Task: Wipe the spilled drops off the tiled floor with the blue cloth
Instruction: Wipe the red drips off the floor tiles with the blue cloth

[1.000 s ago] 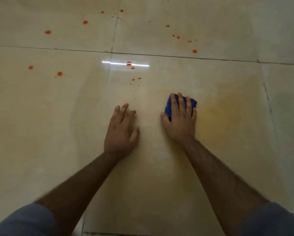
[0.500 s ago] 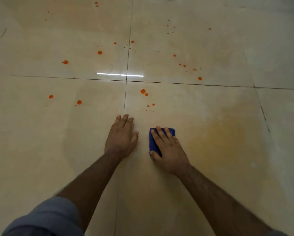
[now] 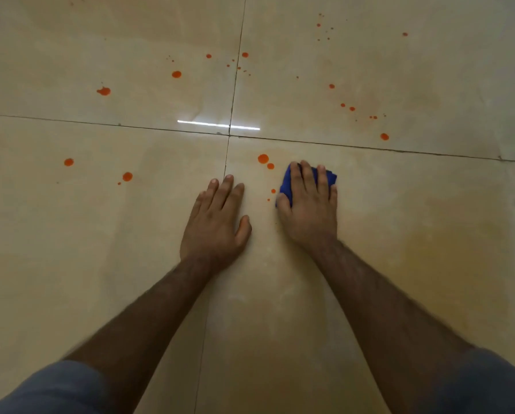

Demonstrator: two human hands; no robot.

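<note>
A folded blue cloth lies on the beige tiled floor, mostly covered by my right hand, which presses it flat with straight fingers. My left hand rests flat on the floor beside it, fingers spread. Orange drops sit just left of the cloth: a big drop, a smaller one and a small one. Several more orange drops are scattered farther off, such as one drop at the left and another drop at the right.
Dark grout lines cross at a joint just beyond my hands. A bright strip of reflected light lies on the glossy tiles. A faint orange smear tints the tile right of my right hand.
My right hand has slid the cloth forward and rightward, now level with the drops near the tile joint. The left hand stayed planted.
</note>
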